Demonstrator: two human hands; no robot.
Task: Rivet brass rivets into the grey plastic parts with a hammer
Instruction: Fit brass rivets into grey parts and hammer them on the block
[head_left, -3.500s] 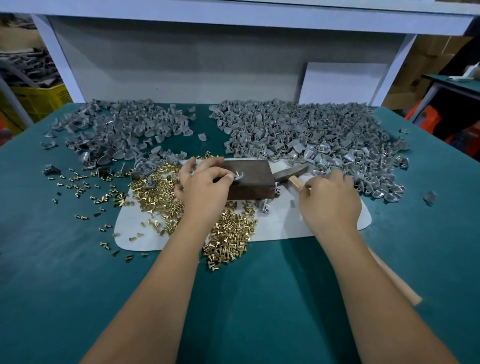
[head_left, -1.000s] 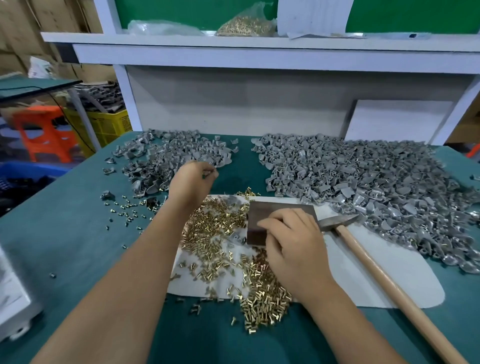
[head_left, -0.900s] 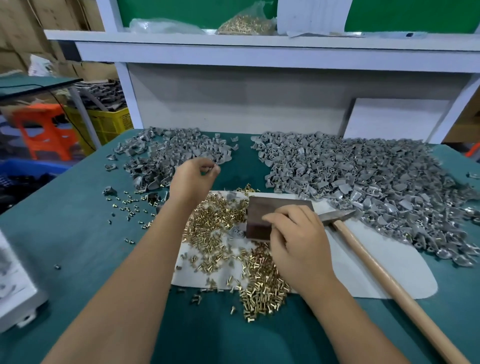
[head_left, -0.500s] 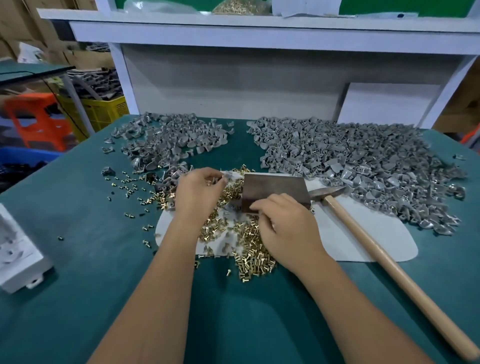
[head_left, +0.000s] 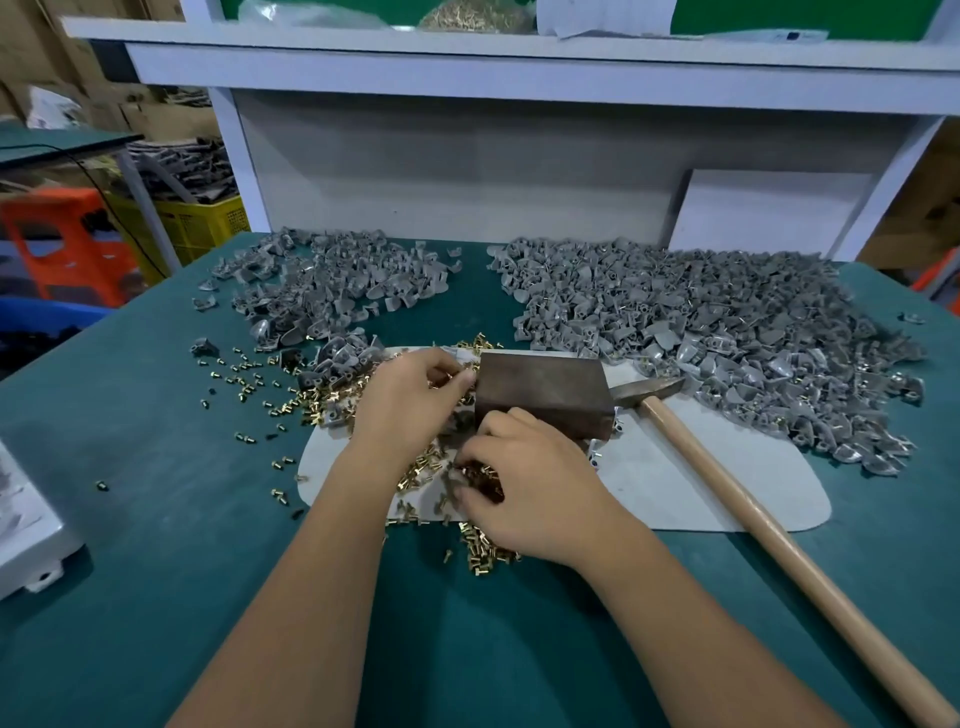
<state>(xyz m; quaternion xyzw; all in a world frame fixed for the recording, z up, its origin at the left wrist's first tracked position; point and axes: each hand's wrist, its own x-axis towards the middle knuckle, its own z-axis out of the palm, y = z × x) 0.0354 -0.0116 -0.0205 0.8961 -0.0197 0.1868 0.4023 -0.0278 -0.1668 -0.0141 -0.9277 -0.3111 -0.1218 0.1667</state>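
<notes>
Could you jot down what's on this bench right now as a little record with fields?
Left hand: pinches a small grey part beside the block
Right hand: fingers in the brass rivets
Block: dark, on the white mat
Hammer: lies unheld, head by the block
Grey plastic parts: two heaps behind

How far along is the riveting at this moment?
Which grey pile is finished is unclear. In hand: left hand holds a grey part beside the block; right hand picks at brass rivets. Left: hammer lies unheld; large pile remains.
</notes>
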